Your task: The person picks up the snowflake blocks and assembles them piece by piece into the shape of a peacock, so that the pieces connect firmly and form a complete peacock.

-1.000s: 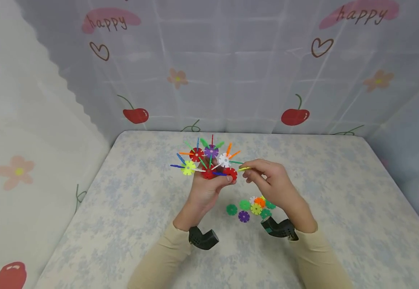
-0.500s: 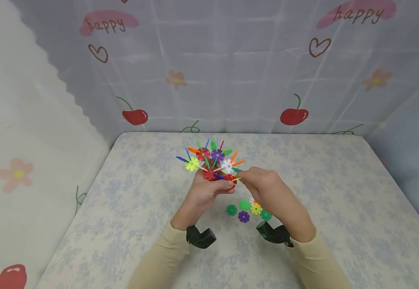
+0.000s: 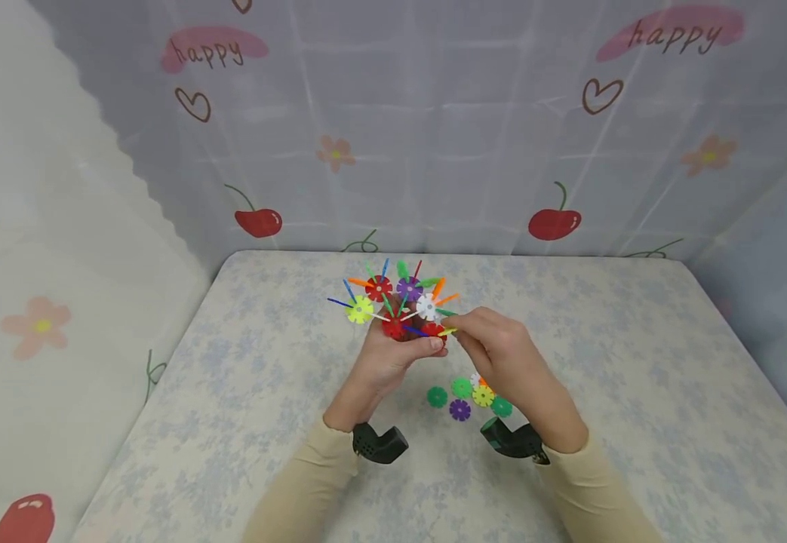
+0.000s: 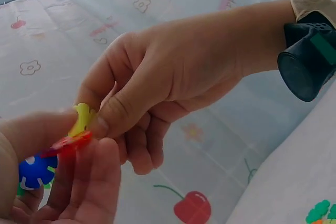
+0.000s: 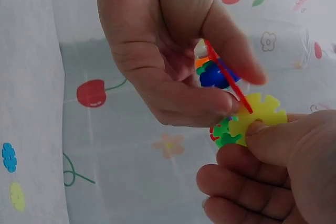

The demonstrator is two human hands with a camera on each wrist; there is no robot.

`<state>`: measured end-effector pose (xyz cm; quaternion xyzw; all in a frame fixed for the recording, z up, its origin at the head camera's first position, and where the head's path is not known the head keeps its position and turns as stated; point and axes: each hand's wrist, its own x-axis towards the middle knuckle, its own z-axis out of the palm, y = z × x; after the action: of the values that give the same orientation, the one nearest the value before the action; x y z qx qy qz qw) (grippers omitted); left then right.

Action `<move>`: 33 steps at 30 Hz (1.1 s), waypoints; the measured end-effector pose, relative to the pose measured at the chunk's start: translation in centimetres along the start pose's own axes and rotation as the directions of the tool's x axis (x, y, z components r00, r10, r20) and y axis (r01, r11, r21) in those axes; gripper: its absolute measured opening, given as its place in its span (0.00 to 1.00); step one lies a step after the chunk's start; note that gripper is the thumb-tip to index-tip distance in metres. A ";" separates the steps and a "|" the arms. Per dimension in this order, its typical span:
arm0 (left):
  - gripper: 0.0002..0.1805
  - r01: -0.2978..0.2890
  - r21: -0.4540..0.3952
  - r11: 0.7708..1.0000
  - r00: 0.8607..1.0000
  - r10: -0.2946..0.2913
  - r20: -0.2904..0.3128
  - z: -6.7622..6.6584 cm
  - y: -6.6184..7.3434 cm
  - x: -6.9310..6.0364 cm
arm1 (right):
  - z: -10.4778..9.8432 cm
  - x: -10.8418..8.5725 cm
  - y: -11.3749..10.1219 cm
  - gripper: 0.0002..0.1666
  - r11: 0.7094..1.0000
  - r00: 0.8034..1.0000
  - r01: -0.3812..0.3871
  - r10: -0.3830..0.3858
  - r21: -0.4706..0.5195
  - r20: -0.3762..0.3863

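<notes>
My left hand (image 3: 381, 366) holds a cluster of joined snowflake discs. Its thumb and fingers pinch a red disc (image 5: 227, 76) at the cluster's right end. Purple (image 3: 410, 289), white (image 3: 427, 307) and yellow-green (image 3: 360, 309) discs stand out around it, with others edge-on between them. Between thumb and forefinger, my right hand (image 3: 507, 354) pinches a yellow snowflake disc (image 5: 269, 109). In the right wrist view, the yellow disc's notched rim meets the red disc's edge at an angle. How deep the slots engage is hidden by fingertips.
Several loose discs lie on the table below the hands, among them a green disc (image 3: 437, 397), a purple disc (image 3: 459, 410) and a yellow disc (image 3: 483, 396). The patterned tabletop (image 3: 230, 422) ends at a hanging curtain (image 3: 420, 151) behind.
The right hand has moved left and slightly down, bringing the yellow disc from apart to contact with the red disc. The cluster has shifted slightly right and tilted in the left hand.
</notes>
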<state>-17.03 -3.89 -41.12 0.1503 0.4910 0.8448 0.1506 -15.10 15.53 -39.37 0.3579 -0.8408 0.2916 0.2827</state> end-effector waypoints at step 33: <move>0.22 -0.292 -0.259 0.921 0.956 0.278 -0.089 -0.3 -0.2 -0.2 | 3.3 -3.4 8.1 0.12 0.657 0.307 -0.705 0.622 -0.267 0.721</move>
<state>-16.98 -4.16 -41.45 0.1767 0.3481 0.9201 0.0325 -20.21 19.36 -46.21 0.0800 -0.9302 0.2421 -0.2640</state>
